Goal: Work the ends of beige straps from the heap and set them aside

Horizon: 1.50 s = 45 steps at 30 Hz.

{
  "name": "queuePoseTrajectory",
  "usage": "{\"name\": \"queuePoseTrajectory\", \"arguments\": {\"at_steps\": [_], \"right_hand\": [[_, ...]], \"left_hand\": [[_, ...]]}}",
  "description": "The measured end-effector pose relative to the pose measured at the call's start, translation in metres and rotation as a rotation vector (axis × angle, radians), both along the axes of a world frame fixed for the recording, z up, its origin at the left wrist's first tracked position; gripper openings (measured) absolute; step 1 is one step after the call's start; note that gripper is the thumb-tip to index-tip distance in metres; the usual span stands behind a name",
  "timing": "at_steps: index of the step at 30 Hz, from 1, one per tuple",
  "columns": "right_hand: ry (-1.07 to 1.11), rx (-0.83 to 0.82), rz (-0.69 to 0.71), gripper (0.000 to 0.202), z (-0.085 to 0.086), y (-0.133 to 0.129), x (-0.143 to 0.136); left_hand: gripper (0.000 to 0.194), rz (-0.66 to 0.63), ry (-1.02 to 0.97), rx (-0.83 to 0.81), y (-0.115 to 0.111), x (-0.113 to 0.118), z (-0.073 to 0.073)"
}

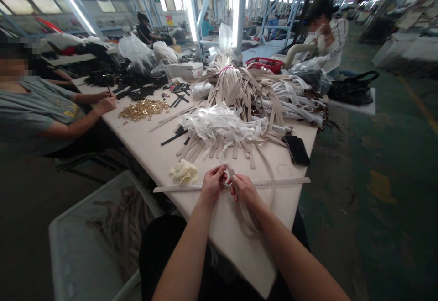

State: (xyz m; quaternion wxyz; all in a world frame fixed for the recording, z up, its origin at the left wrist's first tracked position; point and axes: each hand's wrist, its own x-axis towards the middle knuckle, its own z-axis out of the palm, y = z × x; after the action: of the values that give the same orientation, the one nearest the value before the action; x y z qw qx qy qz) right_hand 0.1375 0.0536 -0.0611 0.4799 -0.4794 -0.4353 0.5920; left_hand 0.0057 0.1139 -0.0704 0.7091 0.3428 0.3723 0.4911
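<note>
My right hand (244,190) is closed around a beige strap (247,219), whose flat end sticks up past the thumb. The rest of that strap hangs in a loop beneath the hand and over the table. Close beside it, my left hand (214,183) pinches a bit of thin white film (224,158) at the fingertips. Another long pale strap (287,182) lies crosswise on the table, passing behind both hands. Beyond them spreads a heap of white film (219,125) over several beige strap ends.
A crumpled yellowish cloth (184,171) lies left, a black phone (297,150) right. Farther back are a tied strap bundle (232,81), gold metal rings (143,109) and a red basket (265,65). A white bin (65,228) holds straps. A co-worker (37,109) sits at left.
</note>
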Motion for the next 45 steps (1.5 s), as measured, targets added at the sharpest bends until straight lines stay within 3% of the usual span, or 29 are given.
{"name": "queuePoseTrajectory", "arguments": {"at_steps": [8, 23, 29, 34, 36, 40, 45], "right_hand": [[0.095, -0.037, 0.053, 0.038, -0.005, 0.004, 0.001], [0.004, -0.034, 0.018, 0.039, -0.008, 0.006, -0.004], [0.003, 0.013, -0.031, 0.039, -0.012, 0.008, -0.006], [-0.042, 0.056, -0.118, 0.043, -0.005, 0.005, -0.006], [-0.05, 0.014, -0.074, 0.039, 0.0, -0.001, -0.004], [-0.091, -0.058, 0.036, 0.038, 0.009, -0.02, -0.001], [-0.171, 0.006, -0.05, 0.042, 0.011, -0.031, -0.002]], "left_hand": [[0.04, -0.015, 0.028, 0.01, -0.001, 0.001, 0.002], [0.04, -0.09, 0.058, 0.007, -0.002, -0.002, 0.002], [0.04, -0.06, 0.175, 0.022, -0.003, 0.002, 0.001], [0.041, -0.099, 0.282, 0.045, 0.0, 0.006, 0.001], [0.042, -0.037, 0.274, 0.04, -0.001, 0.005, 0.005], [0.041, 0.152, 0.176, 0.019, -0.016, 0.001, 0.012], [0.042, 0.09, 0.239, -0.035, -0.052, 0.002, 0.011]]}}
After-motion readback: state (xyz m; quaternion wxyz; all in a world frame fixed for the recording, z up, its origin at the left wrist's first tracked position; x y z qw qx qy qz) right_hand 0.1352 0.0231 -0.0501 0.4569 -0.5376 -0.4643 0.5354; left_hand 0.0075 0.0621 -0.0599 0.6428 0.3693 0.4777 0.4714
